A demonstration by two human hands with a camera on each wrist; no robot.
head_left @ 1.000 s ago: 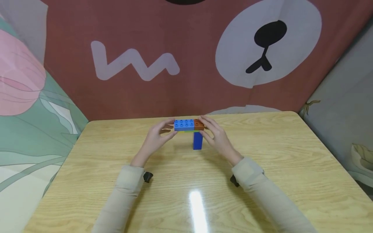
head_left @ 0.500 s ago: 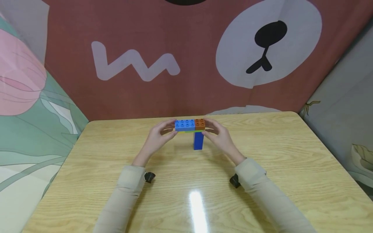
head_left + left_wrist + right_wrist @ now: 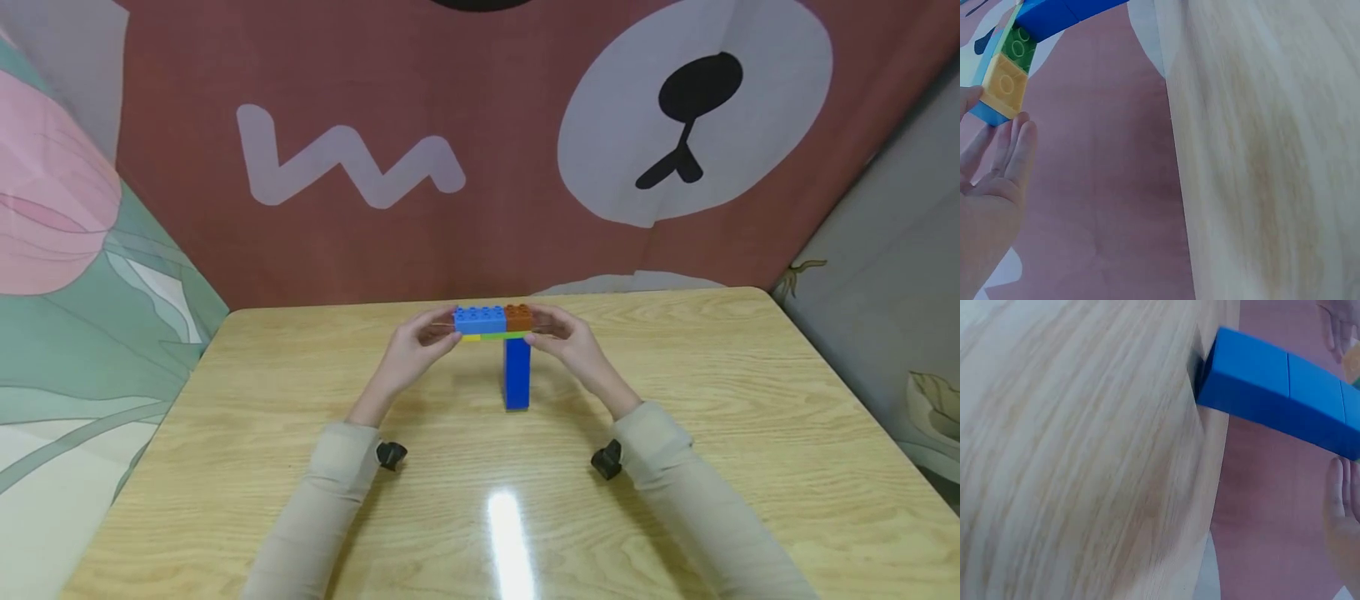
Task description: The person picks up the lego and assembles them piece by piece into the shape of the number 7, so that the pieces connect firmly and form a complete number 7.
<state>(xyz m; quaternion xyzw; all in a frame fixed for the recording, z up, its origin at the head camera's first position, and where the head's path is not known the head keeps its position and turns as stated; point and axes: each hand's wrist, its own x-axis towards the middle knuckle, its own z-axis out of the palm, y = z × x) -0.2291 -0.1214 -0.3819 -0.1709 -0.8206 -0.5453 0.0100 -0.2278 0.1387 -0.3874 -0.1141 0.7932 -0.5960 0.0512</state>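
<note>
A toy-brick build is held between both hands in the head view. Its top row joins a light blue brick (image 3: 480, 320) to an orange-brown brick (image 3: 518, 317). Beneath these sit a yellow brick (image 3: 1005, 82) and a green brick (image 3: 1018, 47). A column of dark blue bricks (image 3: 517, 373) hangs down under the right end; the right wrist view shows its lower end close to the tabletop, contact unclear. My left hand (image 3: 411, 350) pinches the light blue end between thumb and fingers. At the brown end, my right hand (image 3: 576, 346) does likewise, its far fingers partly hidden.
The wood-grain table (image 3: 480, 533) spreads below both forearms. Right behind its far edge hangs a red-brown cloth (image 3: 360, 250) with a cartoon print. Black wrist devices (image 3: 391, 455) show at the cuffs.
The right fingers have come off the top of the brown brick onto its end. The build has shifted slightly right, and the column's lower end shows farther down, so more of it is visible.
</note>
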